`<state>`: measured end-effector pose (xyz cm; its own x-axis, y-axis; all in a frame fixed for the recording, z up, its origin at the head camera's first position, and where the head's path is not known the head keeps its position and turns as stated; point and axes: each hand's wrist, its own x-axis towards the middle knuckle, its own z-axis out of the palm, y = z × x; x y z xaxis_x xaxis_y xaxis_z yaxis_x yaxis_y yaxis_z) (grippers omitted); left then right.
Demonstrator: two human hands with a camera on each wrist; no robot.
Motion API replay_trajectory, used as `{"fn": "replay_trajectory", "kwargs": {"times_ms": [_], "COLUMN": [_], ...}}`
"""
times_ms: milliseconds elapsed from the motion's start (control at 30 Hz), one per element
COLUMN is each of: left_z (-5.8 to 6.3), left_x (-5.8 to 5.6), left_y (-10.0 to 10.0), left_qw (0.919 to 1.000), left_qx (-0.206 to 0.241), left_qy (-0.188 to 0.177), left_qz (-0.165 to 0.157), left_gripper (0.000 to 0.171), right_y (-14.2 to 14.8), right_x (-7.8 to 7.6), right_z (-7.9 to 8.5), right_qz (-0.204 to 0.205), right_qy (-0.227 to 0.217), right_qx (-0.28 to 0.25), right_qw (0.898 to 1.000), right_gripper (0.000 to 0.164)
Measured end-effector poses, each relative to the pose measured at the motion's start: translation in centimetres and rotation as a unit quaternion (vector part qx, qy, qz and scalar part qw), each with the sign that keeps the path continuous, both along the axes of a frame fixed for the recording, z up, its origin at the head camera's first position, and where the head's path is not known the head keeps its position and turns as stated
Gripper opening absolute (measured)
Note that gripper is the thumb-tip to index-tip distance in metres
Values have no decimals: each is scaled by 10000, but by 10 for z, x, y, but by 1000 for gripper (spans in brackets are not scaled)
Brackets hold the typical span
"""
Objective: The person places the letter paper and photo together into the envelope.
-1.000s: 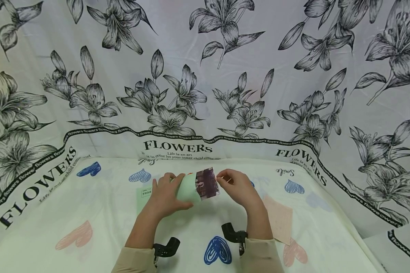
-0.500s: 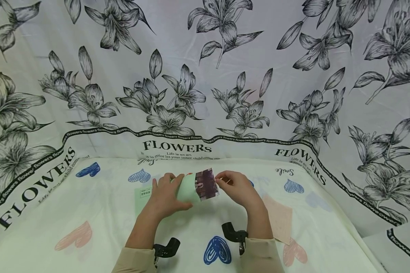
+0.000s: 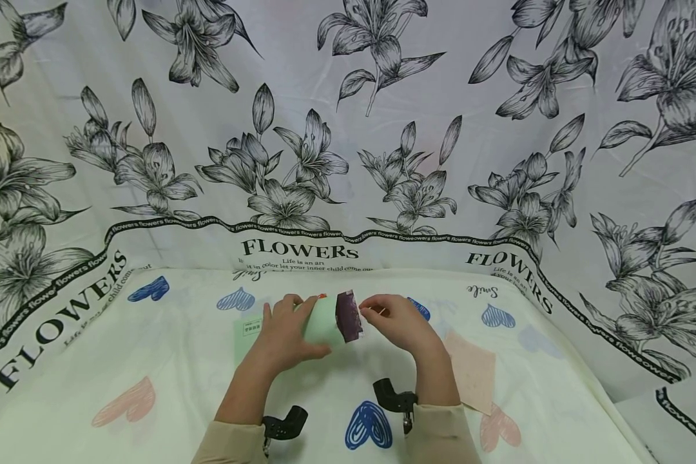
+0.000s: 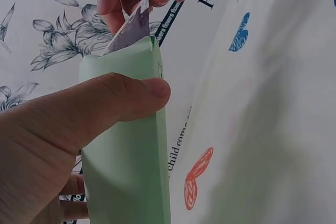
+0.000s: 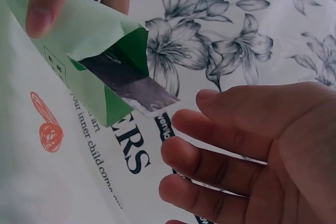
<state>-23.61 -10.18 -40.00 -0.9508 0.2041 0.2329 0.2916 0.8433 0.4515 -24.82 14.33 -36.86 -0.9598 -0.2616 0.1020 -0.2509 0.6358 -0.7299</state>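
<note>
My left hand (image 3: 287, 328) grips a light green box (image 4: 126, 145), thumb across one broad face and fingers behind. The box's open end, dark green inside, points right. Out of it sticks a dark purple packet (image 5: 136, 85) with a shiny, pale edge. My right hand (image 3: 397, 319) is just right of the packet, its fingers loosely bent. In the right wrist view a narrow gap shows between its thumb and the packet's corner, and nothing lies in its fingers. Left of my left hand, light green card (image 3: 246, 332) with a small printed label shows.
A peach-coloured sheet of paper (image 3: 472, 374) lies on the table by my right forearm. The pale tablecloth (image 3: 168, 335) has printed hearts. Behind it hangs a white curtain (image 3: 383, 258) with black flower prints. Black wrist mounts (image 3: 284, 423) are strapped at both wrists.
The packet's printed face has turned away and less of its width shows. My right hand, earlier at the packet's edge, has shifted slightly left and is apart from it. The box has turned slightly.
</note>
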Motion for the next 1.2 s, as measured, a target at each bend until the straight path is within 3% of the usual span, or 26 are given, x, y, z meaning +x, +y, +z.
{"fn": "replay_trajectory", "kwargs": {"times_ms": [200,800,1033,1200], "left_z": [0,0,-1,0], "left_x": [-1,2,0,0], "left_y": [-2,5,2,1], "left_qw": [10000,9999,9999,9999], "left_qx": [-43,38,-80,-70], "left_qy": [38,39,108,118], "left_qz": [49,-112,36,-33], "left_gripper": [99,101,99,100], "right_y": [2,-6,-4,-3], "right_x": [0,1,2,1], "right_z": [0,1,1,-1], "right_qz": [-72,250,233,339], "right_qy": [116,-104,-47,-142], "right_qx": [-26,191,202,141], "right_qw": [9999,9995,9995,9992], "right_gripper": [18,24,21,22]}}
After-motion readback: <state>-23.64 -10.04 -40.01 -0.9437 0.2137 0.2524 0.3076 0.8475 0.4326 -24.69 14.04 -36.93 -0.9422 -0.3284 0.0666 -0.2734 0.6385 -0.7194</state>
